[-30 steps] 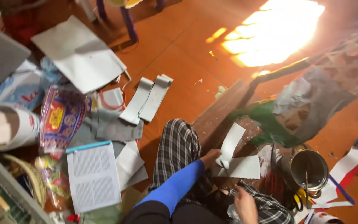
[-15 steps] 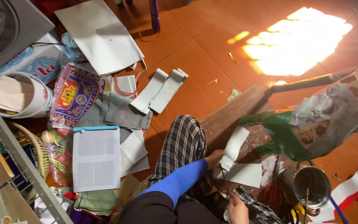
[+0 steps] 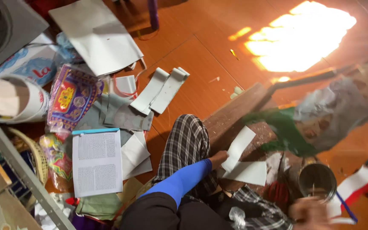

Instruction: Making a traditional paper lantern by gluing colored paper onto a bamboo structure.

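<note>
Pinching white paper strip (image 3: 239,147) in left hand (image 3: 218,158), right hand (image 3: 309,211) apart

blue sleeve (image 3: 184,179), plaid trousers (image 3: 184,147), white paper (image 3: 240,147).

A tight bright-blue sleeve (image 3: 183,181) (left arm only); black top (image 3: 158,213); checked black-and-white trousers (image 3: 184,149).
</note>
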